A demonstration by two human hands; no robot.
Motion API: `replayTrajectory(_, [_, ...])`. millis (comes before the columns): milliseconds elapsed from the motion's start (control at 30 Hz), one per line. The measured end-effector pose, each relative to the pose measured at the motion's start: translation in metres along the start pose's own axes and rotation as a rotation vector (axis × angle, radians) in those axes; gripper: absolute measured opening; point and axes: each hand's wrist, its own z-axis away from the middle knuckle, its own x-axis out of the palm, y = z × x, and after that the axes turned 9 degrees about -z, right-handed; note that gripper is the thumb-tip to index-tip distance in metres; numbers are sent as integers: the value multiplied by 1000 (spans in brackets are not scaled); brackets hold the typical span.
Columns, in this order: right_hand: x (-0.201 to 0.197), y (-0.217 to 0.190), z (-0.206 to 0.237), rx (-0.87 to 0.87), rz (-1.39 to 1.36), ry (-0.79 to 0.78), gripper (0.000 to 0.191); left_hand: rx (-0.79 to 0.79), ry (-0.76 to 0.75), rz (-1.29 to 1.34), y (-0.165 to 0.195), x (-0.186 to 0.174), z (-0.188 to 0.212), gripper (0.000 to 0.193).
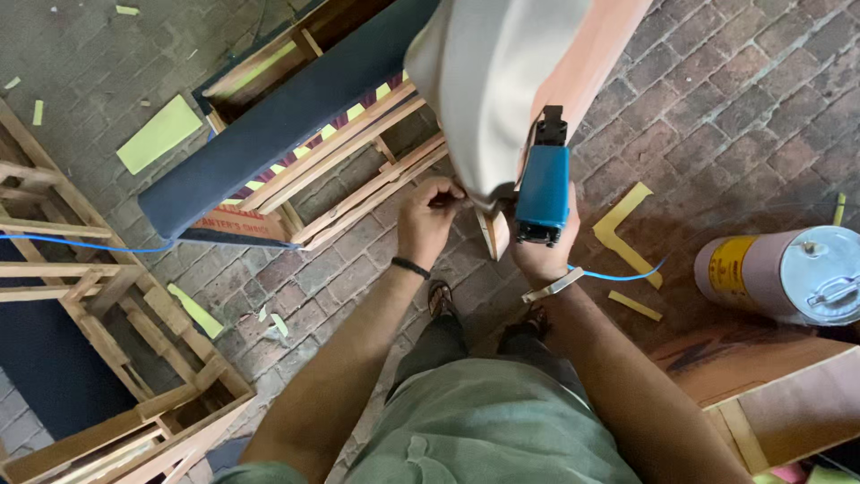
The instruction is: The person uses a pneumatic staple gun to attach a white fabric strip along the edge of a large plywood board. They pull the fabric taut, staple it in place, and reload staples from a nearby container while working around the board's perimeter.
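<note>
While the left hand [428, 218] pinches the lower edge of the cream fabric [488, 85], its fingers [445, 191] closed on the cloth against the wooden frame [358, 184], the right hand [542, 255] grips a blue staple gun [543, 190] just beside it, fingers wrapped around the tool. A blue hose [618, 274] trails from it across the brick floor [743, 116], near a capped cylinder [788, 272].

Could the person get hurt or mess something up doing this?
Maybe. The left hand pinches the pale fabric right beside the blue staple gun in the right hand, so fingers might get hit. The blue hose trails near the feet, a tripping risk. Loosely held fabric could wrinkle.
</note>
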Motion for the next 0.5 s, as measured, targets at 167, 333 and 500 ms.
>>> replayTrajectory(167, [-4, -1, 1, 136, -33, 25, 29, 175, 42, -60, 34, 0, 13, 16])
replayTrajectory(333, [-9, -2, 3, 158, -72, 3, 34, 285, 31, -240, 62, -4, 12, 28])
replayTrajectory(500, [-49, -6, 25, 625, -249, -25, 19, 146, 30, -261, 60, 7, 18, 43])
